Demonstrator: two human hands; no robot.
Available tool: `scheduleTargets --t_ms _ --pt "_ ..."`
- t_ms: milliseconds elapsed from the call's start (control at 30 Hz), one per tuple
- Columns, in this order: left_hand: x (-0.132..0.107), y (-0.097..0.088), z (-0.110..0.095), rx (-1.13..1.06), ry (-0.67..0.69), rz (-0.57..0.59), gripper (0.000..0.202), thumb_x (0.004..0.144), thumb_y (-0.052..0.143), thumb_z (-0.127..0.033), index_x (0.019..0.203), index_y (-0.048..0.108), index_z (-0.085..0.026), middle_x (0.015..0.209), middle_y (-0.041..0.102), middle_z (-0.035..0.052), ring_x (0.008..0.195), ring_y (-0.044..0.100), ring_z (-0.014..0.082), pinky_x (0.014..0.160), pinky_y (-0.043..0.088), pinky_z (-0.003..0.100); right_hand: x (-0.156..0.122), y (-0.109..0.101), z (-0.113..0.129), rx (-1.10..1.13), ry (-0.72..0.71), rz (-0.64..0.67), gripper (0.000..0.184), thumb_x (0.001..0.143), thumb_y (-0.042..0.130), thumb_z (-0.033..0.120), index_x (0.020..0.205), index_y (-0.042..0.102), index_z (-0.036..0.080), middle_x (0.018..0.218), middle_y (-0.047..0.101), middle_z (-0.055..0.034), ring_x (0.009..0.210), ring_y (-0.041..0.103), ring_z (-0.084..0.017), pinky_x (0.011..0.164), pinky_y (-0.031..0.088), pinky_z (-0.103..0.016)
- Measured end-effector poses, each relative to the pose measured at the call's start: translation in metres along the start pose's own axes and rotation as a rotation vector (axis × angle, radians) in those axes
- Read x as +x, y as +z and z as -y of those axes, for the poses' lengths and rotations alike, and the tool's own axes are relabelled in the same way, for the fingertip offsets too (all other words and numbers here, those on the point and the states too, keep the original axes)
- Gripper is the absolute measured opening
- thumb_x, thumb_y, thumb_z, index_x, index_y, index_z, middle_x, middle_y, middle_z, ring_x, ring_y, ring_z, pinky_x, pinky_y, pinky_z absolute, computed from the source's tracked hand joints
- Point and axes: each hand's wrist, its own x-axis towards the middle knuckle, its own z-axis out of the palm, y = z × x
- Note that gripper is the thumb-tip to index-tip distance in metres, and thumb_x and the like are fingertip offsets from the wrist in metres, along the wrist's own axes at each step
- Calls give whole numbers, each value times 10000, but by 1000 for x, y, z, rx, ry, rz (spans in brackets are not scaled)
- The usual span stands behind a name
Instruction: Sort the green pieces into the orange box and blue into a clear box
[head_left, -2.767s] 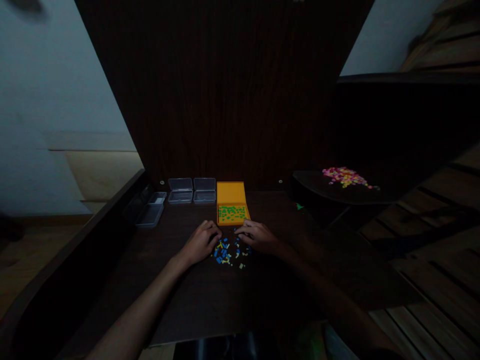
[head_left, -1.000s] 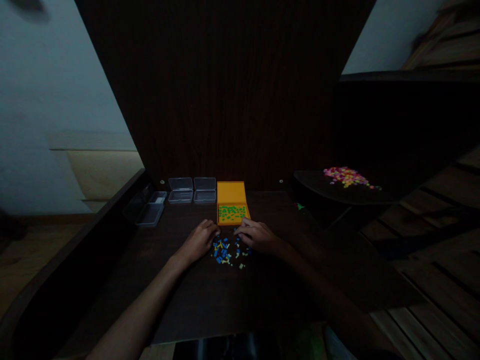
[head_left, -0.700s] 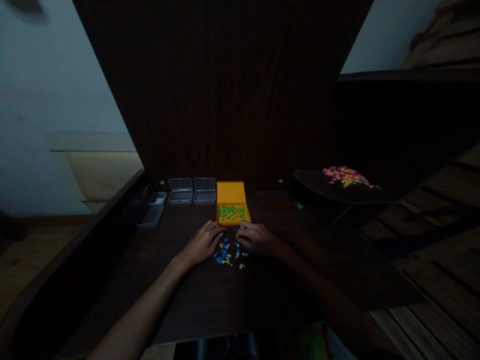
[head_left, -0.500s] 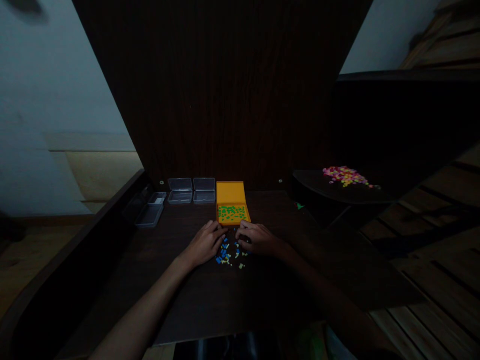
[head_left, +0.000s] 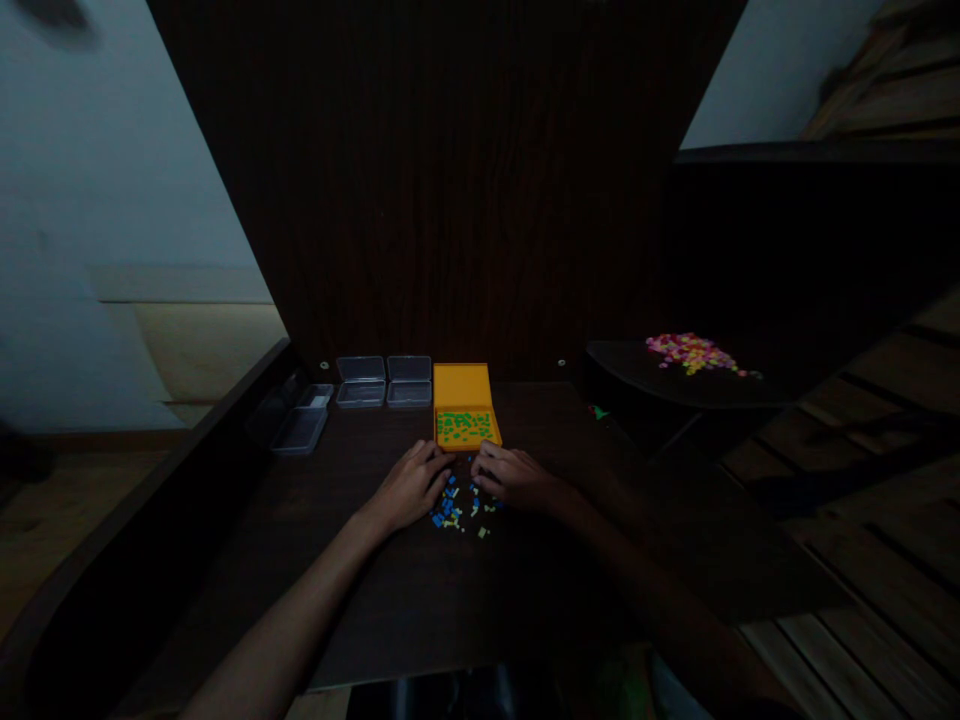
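Observation:
Small blue and pale yellow toy bricks [head_left: 448,508] lie loose on the dark wooden desk. At their left edge rests my left hand [head_left: 415,483], its fingers stretched toward the right and thumb apart, with nothing visible in it. From the other side my right hand [head_left: 512,473] curls its fingers down near the bricks; whatever its fingertips hold, if anything, is too small and dark to make out. Just beyond both hands stands an open yellow box [head_left: 461,385], lid raised, with green bricks [head_left: 463,424] spread in its lower half.
Two open clear plastic boxes [head_left: 361,395] stand left of the yellow box. A larger clear box [head_left: 300,430] sits farther left. Pink and yellow small pieces [head_left: 691,352] are heaped on a curved shelf [head_left: 622,360] at right. A small green and red item [head_left: 598,411] lies below it.
My right hand's fingers have shifted slightly over the desk. My left hand stays in place, and the boxes and bricks look the same.

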Motion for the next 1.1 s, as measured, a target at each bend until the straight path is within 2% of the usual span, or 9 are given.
scheduleTargets --t_ms 267,700,833,1100 --pt "1 -1 -1 -3 10 -13 276 946 409 -287 1091 626 -199 1009 573 82 961 505 225 924 437 402 0 -1 3 -62 18 -18 199 953 473 294 1011 646 217 1018 576 -41 779 545 -126 674 350 -239" --pt "1 -2 -2 22 3 -20 157 912 461 -248 938 606 -194 976 567 72 939 515 222 872 451 379 -3 -5 5 -81 12 -20 207 924 506 288 985 693 224 950 608 -40 780 551 -134 670 344 -244" --pt "4 0 -4 25 -1 -28 151 906 461 -233 933 603 -188 982 569 77 937 514 223 863 456 379 -2 -4 3 -73 30 -21 243 923 487 278 1058 683 233 984 609 -45 801 559 -142 701 369 -251" --pt "4 3 -4 39 19 -42 161 903 461 -227 915 618 -190 983 578 72 930 519 211 871 460 372 4 1 3 -87 107 11 379 936 413 268 1280 571 257 1114 588 -62 892 573 -165 776 411 -265"
